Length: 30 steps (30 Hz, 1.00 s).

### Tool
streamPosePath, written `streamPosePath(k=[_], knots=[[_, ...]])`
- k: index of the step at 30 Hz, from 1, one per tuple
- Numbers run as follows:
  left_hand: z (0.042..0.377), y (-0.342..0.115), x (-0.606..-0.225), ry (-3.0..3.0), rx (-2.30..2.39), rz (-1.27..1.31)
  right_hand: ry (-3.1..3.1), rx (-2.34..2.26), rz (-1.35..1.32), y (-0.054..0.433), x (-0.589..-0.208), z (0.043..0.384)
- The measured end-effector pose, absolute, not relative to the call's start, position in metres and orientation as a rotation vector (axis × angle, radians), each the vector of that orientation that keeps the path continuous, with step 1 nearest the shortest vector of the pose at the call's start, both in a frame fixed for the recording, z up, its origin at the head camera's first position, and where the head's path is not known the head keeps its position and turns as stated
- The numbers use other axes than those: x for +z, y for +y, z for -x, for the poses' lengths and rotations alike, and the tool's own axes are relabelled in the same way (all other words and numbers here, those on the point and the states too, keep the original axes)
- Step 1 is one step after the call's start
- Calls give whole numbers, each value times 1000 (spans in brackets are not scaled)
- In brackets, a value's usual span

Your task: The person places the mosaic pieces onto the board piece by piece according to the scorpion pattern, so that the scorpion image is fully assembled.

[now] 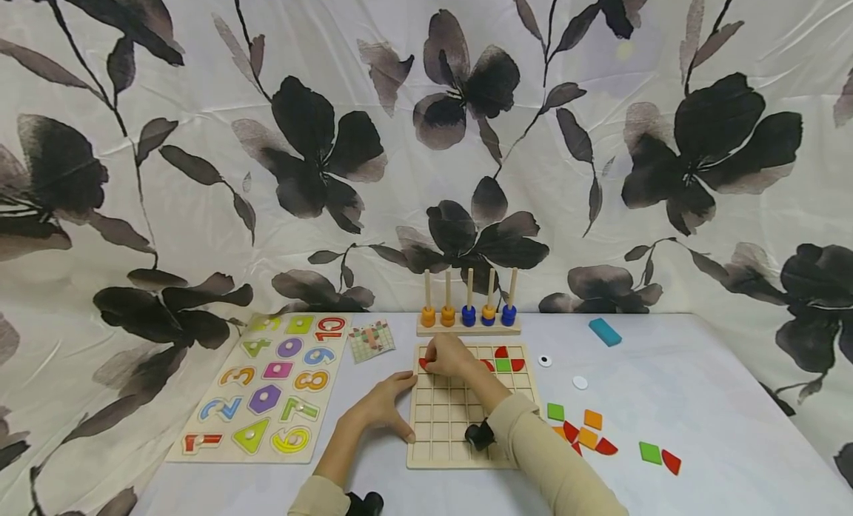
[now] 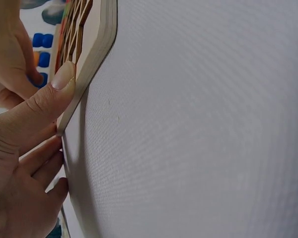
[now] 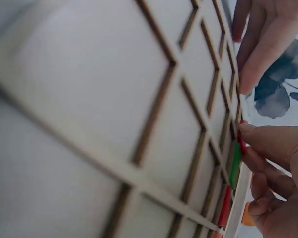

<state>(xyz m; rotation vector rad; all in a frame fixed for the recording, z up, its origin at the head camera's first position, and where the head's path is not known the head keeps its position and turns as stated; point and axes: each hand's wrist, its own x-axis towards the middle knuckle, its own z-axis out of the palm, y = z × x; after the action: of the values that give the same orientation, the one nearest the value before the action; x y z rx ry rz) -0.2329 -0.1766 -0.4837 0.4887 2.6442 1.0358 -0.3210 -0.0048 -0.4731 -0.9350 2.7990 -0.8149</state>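
Note:
A wooden grid board lies flat before me. At its far left corner my right hand pinches a red quarter-circle tile between thumb and fingertips, over the top rows. In the right wrist view a green tile sits right beside the pinched one. My left hand is spread along the board's left edge, its thumb touching the rim and its fingers lying along the side. Toward the far right of the board, another green square tile has red quarter-circle tiles around it. My right hand covers part of that area.
Loose red, green and orange tiles lie right of the board. Behind it stands a peg stacker with rings. A number puzzle and a pattern card are left. Farther right are two white discs and a blue block.

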Motion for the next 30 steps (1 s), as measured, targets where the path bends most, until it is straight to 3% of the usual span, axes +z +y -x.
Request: streamPosePath(k=[16,25,30], knots=[[232,-176,-483,2647,1036,-478,2834,-740,921,10,-469,308],[233,-176,-484,2647,1039,-471,2826,-1042,948,83,-455,298],[232,-176,-484,2644,1046,-467,2863,-1040,675,139,-455,282]])
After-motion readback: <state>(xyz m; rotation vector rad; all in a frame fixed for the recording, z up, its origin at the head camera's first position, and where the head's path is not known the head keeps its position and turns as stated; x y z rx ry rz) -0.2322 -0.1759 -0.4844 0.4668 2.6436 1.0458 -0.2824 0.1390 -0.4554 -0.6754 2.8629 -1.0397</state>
